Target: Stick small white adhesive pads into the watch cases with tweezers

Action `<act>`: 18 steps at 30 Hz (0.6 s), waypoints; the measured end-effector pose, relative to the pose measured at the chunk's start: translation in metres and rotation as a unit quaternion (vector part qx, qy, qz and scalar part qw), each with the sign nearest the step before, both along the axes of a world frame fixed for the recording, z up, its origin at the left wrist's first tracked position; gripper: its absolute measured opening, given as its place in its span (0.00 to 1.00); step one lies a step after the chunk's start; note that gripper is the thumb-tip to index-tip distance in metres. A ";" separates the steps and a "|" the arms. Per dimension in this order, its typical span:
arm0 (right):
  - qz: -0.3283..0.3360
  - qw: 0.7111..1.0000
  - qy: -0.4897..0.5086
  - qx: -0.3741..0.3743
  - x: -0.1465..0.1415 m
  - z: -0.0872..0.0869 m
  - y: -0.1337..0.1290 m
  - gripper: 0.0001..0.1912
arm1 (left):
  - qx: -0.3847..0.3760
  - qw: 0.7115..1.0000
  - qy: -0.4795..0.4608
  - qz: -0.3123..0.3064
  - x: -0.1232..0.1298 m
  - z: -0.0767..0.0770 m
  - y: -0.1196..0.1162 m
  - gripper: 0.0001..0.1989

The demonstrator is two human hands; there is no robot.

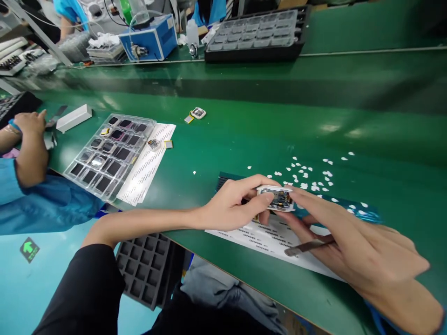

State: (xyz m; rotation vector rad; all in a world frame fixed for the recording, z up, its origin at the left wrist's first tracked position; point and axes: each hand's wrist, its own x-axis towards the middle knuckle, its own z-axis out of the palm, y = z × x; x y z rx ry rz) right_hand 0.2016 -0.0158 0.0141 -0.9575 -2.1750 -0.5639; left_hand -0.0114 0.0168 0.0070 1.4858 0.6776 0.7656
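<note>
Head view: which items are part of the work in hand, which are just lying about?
In hand:
- small white-framed module, held by left hand and right hand
- tweezers, tucked in right hand
- printed sheet underneath

Lying about:
- clear parts tray
- white paper scraps
- loose module
- blue machine
- co-worker's hand

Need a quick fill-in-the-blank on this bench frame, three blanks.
1. Both hands, left hand and right hand, hold one small ____ module.
2. The right hand also holds metal ____.
3. The clear tray lies on a ____ mat.

Missing words: electronic; tweezers; green
</note>
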 end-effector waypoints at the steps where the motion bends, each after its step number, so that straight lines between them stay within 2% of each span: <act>1: 0.002 1.000 0.004 -0.007 0.001 -0.001 -0.001 0.43 | 0.012 1.000 0.010 0.005 0.000 0.001 -0.001 0.16; 7: 0.047 0.995 -0.057 -0.068 0.017 -0.010 -0.010 0.30 | 0.083 0.992 0.083 0.044 -0.002 0.012 -0.006 0.16; 13: 0.039 0.982 -0.147 -0.108 0.021 -0.005 -0.016 0.32 | 0.057 0.993 0.086 0.063 -0.001 0.011 -0.005 0.13; 18: 0.045 0.993 -0.026 -0.108 0.030 -0.023 -0.009 0.27 | 0.023 0.997 0.063 0.036 -0.002 0.012 0.000 0.13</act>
